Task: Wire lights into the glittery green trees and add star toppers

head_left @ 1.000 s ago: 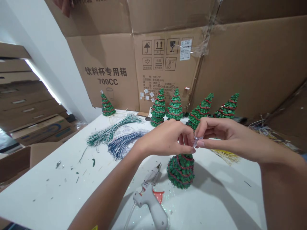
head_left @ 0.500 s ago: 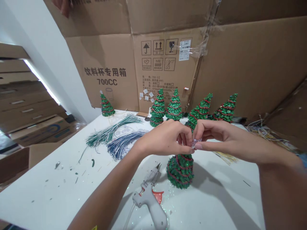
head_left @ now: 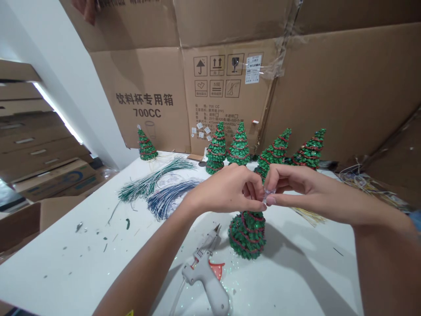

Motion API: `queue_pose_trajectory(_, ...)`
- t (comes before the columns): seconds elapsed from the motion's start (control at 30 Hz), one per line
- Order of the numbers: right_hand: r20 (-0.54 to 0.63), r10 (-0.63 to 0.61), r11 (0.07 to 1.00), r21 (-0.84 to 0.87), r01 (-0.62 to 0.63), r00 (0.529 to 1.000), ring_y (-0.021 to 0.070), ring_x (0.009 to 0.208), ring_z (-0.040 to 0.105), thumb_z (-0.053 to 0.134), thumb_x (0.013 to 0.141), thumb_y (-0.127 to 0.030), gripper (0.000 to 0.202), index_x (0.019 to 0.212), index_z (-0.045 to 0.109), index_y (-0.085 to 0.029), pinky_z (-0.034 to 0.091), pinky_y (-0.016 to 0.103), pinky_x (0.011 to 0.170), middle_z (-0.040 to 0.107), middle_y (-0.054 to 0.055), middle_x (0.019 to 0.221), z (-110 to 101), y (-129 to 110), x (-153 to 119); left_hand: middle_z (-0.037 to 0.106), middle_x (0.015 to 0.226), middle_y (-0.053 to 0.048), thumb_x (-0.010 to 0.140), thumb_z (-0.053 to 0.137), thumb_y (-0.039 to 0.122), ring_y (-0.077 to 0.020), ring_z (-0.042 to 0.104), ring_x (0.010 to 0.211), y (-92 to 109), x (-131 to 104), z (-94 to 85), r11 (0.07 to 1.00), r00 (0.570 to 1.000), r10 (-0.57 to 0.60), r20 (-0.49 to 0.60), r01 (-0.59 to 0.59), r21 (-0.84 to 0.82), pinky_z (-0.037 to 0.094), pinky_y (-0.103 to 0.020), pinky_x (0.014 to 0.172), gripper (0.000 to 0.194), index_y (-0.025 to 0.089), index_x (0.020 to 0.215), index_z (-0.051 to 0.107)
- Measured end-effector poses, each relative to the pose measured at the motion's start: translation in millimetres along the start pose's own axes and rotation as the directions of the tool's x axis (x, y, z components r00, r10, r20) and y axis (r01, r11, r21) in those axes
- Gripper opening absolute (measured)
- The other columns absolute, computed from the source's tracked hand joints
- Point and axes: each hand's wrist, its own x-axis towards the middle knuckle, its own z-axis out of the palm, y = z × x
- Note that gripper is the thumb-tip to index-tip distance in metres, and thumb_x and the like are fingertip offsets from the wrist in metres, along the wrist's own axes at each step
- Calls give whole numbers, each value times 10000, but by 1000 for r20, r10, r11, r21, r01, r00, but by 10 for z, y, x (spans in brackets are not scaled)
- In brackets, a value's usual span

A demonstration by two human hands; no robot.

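My left hand (head_left: 232, 188) and my right hand (head_left: 296, 186) meet above a small green Christmas tree (head_left: 247, 237) with a red garland, standing on the white table. Both hands are closed in a pinch on a small clear, shiny ornament (head_left: 269, 193) right at the treetop. My fingers hide the upper part of the tree, so I cannot tell whether the ornament touches it. A grey glue gun (head_left: 210, 281) with a red trigger lies below my left hand, nozzle toward the tree.
Several finished-looking trees (head_left: 238, 147) line the back by a cardboard wall (head_left: 144, 74); another tree (head_left: 146, 145) stands back left. Green wire bundles (head_left: 154, 177) and blue wire bundles (head_left: 173, 197) lie left on the white table (head_left: 82, 263). Another person's hand (head_left: 88, 11) shows top left.
My two hands hold almost the same place, with only a slight shift of the right fingers on the ornament. The other person's hand at the top left has moved slightly.
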Motion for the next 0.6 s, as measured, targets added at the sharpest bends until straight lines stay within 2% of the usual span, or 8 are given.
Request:
queue_pose_trajectory(0.1, -29, -7, 1000, -24, 7, 1000, 234, 955, 703, 890, 959, -359, 196, 939, 708, -287, 549, 343, 846, 729, -2, 967, 12, -11, 4, 806, 828, -15, 890, 870, 239, -162, 747, 819, 3, -3, -7, 1000, 1000, -4, -4, 4, 17, 549, -294, 764, 96, 155, 898, 824)
queue_pose_trajectory(0.37, -66, -20, 999, -41, 17, 998, 194, 896, 660, 894, 961, -364, 259, 870, 669, -273, 498, 300, 798, 683, -31, 892, 93, -68, 30, 802, 816, -16, 880, 848, 203, -163, 756, 811, -6, -10, -8, 1000, 1000, 1, -1, -1, 23, 552, -282, 765, 50, 159, 891, 829)
queue_pose_trajectory(0.6, -55, 13, 998, -53, -16, 998, 177, 906, 654, 890, 968, -355, 232, 899, 683, -278, 480, 281, 800, 669, -42, 915, 91, -52, 25, 815, 830, -16, 881, 846, 182, -164, 755, 823, 3, -14, -9, 999, 1000, -9, 0, 9, 36, 548, -283, 769, 26, 162, 897, 839)
